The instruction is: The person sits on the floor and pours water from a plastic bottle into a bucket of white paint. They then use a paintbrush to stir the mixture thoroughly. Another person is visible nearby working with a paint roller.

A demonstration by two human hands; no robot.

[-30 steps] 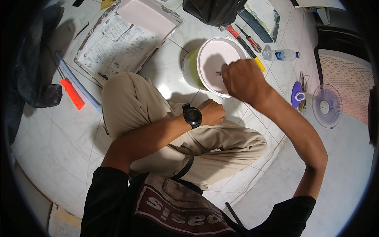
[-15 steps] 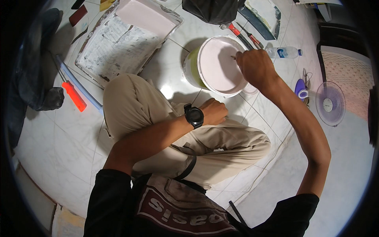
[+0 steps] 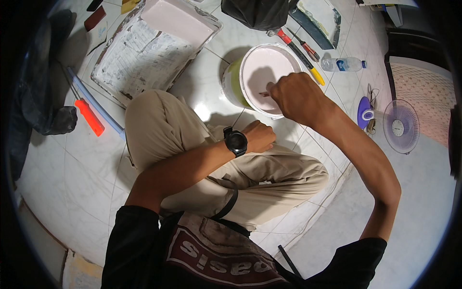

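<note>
My right hand (image 3: 299, 98) is closed over the near right rim of a paint bucket (image 3: 235, 85), fingers wrapped round a thin stirring stick (image 3: 264, 94). Just a short, reddish-brown bit of that stick shows, against the pale pink paint (image 3: 267, 67) that fills the bucket; my fist hides the rest. The bucket has a white rim and a green-yellow side. My left hand (image 3: 259, 137), with a black watch at the wrist, rests curled on my beige trousers (image 3: 163, 125); nothing shows in its fingers.
A paint-smeared roller tray (image 3: 154, 58) holds pink paint at far left. An orange-handled tool (image 3: 89, 118) lies beside a blue-grey strip (image 3: 98, 103). Behind the bucket sit a black bag (image 3: 255, 12), a yellow-ended tool (image 3: 315, 74), a water bottle (image 3: 344, 64) and a fan (image 3: 401, 127).
My right hand has moved left and nearer to me across the bucket, with the stick in it, uncovering the yellow tool end. My left hand stays on my leg.
</note>
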